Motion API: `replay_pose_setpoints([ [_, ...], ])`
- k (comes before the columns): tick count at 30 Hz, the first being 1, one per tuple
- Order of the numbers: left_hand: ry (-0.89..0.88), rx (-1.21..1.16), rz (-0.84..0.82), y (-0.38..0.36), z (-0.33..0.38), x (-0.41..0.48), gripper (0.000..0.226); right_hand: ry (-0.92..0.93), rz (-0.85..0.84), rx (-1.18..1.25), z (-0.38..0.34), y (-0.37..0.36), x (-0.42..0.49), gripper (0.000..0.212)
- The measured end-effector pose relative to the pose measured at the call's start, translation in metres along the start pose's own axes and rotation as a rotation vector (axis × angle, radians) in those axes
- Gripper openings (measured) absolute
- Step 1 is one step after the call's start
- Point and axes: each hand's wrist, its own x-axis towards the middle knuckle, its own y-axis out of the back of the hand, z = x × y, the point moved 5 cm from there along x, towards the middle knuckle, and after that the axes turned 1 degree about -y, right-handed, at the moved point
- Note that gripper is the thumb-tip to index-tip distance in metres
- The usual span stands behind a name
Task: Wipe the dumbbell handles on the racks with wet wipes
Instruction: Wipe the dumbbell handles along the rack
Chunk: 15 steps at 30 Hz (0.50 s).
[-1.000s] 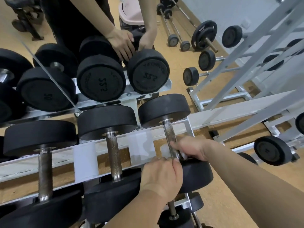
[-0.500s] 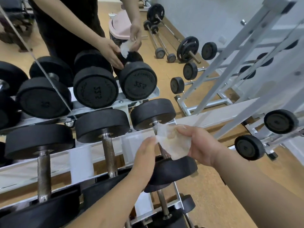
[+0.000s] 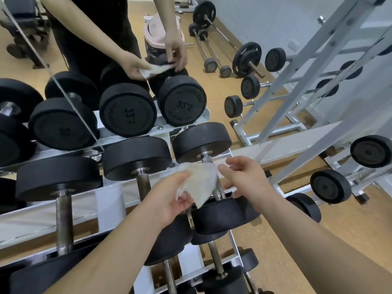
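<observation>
Because the wet wipe (image 3: pixel 198 183) is a thin, limp, damp sheet, it will likely sag and cling, so an edge pinch suits it: the left hand (image 3: pixel 169 200) pinches its near corner between thumb and fingers, and it hangs between the two hands, in front of the knurled dumbbell handle (image 3: pixel 219 190). The right hand (image 3: pixel 246 181) is open, fingers loosely spread, thumb just beside the wipe's right edge, holding nothing. That steel handle looks heavy and rigid enough to stay put under the hands while the wipe is wrapped round it.
</observation>
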Motion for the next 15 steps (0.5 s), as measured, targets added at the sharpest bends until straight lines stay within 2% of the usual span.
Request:
replay_pose_setpoints([
  [3, -0.249, 0.176, 0.276, 0.002, 0.016, 0.011, 0.009, 0.087, 0.143, -0.313, 0.016, 0.010, 0.017, 0.033],
  [5, -0.440, 0.450, 0.342, -0.007, 0.018, 0.018, 0.012, 0.091, 0.134, -0.455, 0.029, 0.003, 0.023, 0.030],
  [7, -0.487, 0.620, 0.362, -0.021, 0.006, 0.032, 0.023, 0.087, 0.138, -0.509, 0.039, -0.002, 0.026, 0.026],
  [8, -0.421, 0.600, 0.339, -0.027, -0.004, 0.041, 0.032, 0.103, 0.159, -0.490, 0.042, -0.003, 0.026, 0.026],
  [12, -0.041, 0.361, 0.213, -0.056, -0.037, 0.080, 0.042, 0.133, 0.197, -0.459, 0.045, 0.000, 0.031, 0.035],
  [15, 0.013, 0.312, 0.124, -0.075, -0.036, 0.090, 0.036, 0.128, 0.177, -0.504, 0.046, -0.001, 0.033, 0.037],
])
